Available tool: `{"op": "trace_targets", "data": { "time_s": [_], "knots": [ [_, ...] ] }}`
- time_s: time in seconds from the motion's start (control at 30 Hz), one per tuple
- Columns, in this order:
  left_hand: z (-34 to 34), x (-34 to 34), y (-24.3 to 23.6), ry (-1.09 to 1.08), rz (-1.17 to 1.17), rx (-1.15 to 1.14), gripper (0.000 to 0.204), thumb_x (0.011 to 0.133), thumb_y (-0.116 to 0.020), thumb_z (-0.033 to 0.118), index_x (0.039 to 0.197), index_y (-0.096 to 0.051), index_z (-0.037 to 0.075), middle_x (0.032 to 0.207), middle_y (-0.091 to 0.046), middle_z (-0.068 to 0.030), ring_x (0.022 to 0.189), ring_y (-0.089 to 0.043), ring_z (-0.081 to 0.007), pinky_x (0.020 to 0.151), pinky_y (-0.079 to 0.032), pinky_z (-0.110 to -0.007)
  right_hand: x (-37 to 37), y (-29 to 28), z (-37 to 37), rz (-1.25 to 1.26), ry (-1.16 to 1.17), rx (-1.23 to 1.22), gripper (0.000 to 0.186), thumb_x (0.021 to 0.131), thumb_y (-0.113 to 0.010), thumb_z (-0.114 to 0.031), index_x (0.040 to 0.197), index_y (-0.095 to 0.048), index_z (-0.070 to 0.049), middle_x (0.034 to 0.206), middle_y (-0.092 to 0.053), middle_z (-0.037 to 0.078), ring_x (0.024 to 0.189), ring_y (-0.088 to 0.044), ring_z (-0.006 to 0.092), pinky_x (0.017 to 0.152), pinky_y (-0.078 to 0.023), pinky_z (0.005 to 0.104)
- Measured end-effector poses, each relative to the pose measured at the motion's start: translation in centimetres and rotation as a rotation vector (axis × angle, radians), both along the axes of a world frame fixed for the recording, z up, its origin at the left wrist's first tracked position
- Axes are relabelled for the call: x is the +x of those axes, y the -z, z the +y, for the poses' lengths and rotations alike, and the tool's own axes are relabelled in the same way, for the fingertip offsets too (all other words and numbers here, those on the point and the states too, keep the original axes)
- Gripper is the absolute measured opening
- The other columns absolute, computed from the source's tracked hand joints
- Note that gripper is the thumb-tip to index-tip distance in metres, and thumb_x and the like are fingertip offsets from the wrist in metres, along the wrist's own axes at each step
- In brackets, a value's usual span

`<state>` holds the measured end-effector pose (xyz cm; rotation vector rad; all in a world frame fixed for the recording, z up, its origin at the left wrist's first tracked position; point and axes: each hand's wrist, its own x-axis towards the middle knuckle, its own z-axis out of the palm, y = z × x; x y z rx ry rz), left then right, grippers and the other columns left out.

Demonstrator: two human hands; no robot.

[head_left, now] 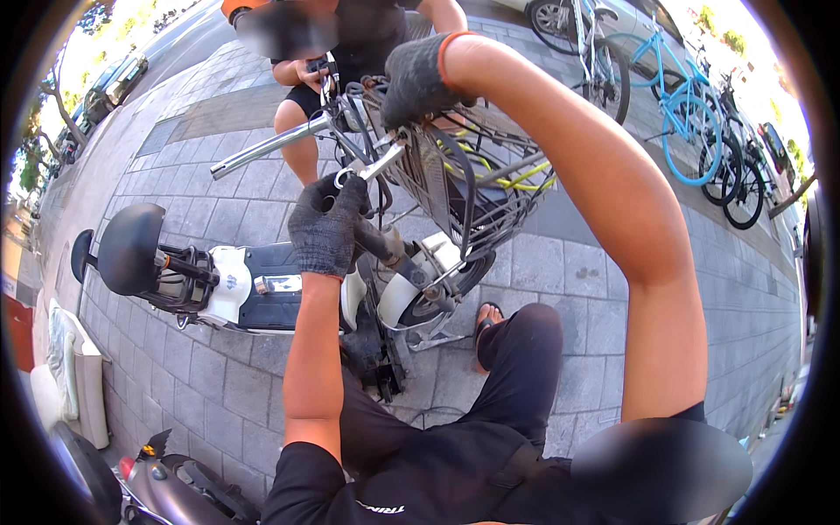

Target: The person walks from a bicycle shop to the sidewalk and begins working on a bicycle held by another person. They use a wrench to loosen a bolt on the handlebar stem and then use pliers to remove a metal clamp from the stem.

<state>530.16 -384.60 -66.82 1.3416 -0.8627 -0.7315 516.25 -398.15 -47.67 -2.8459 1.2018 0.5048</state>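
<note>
My left hand (325, 226), in a dark grey work glove, is closed on the ring end of a silver wrench (381, 163). The wrench's other end reaches a bolt area beside the wire basket (490, 188) at the front of a small electric scooter (241, 284). Above it, my right hand (422, 80), in a matching glove with an orange cuff, is closed at the basket's upper edge; what its fingers grip is hidden. A bare silver handlebar tube (271, 147) sticks out to the left, among loose black cables. Inside the basket lies a yellow-green cable or lock (499, 179).
Across the scooter, a person in black (372, 39) holds a small dark part near the handlebar. Several bicycles stand at the right, including a light blue one (687, 114). A dark motorbike (188, 490) is at lower left. Grey paving (577, 271) lies underneath.
</note>
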Motion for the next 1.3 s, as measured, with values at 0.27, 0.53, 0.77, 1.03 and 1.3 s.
{"op": "trace_targets", "data": {
  "time_s": [0.27, 0.53, 0.77, 1.03, 1.3],
  "knots": [
    [0.1, 1.2, 0.9, 0.143, 0.107, -0.039, 0.035, 0.089, -0.076, 0.012, 0.119, -0.067, -0.004, 0.09, -0.07, -0.011, 0.077, -0.067, -0.0174, 0.067, -0.056, -0.031, 0.6, -0.1, 2.6, -2.119, -0.361, 1.413, 0.041, 0.101, -0.052, -0.039, 0.121, -0.064, -0.005, 0.105, -0.069, 0.015, 0.093, -0.071, 0.0282, 0.082, -0.055, 0.0432],
    [0.1, 1.8, 0.8, 0.262, 0.057, -0.054, 0.049, 0.09, -0.065, 0.004, 0.139, -0.06, 0.005, 0.09, -0.065, -0.0067, 0.079, -0.065, -0.0161, 0.071, -0.056, -0.032, -0.6, 1.6, -2.3, -0.827, 0.068, 0.361, 0.04, 0.1, -0.053, -0.039, 0.117, -0.066, -0.006, 0.096, -0.07, 0.012, 0.083, -0.068, 0.025, 0.076, -0.053, 0.0423],
    [0.0, 2.5, 0.3, 0.383, -0.023, -0.063, 0.052, 0.09, -0.062, 0.004, 0.142, -0.058, 0.007, 0.09, -0.059, -0.0032, 0.083, -0.065, -0.0158, 0.076, -0.057, -0.03, -5.4, 0.1, -6.8, -0.121, 0.107, -0.092, 0.039, 0.1, -0.053, -0.04, 0.113, -0.068, -0.007, 0.088, -0.071, 0.009, 0.075, -0.067, 0.0222, 0.071, -0.051, 0.0415],
    [0.1, 2.1, 0.2, 0.308, -0.035, -0.038, 0.044, 0.089, -0.065, 0.007, 0.133, -0.065, 0.004, 0.094, -0.065, -0.0064, 0.079, -0.065, -0.015, 0.075, -0.055, -0.029, -11.3, -0.2, -10.4, -0.021, 0.249, -0.078, 0.041, 0.099, -0.053, -0.041, 0.097, -0.075, -0.007, 0.077, -0.072, 0.008, 0.067, -0.066, 0.0207, 0.067, -0.051, 0.0391],
    [0.0, 1.9, 0.7, 0.29, 0.059, -0.011, 0.038, 0.092, -0.064, 0.006, 0.13, -0.065, 0.002, 0.095, -0.066, -0.0083, 0.081, -0.065, -0.0162, 0.072, -0.056, -0.03, -12.5, 1.2, -11.2, -0.229, 0.393, -0.166, 0.055, 0.094, -0.061, -0.058, 0.105, -0.077, -0.006, 0.088, -0.073, 0.011, 0.079, -0.065, 0.0229, 0.08, -0.052, 0.0378]
  ]
}}
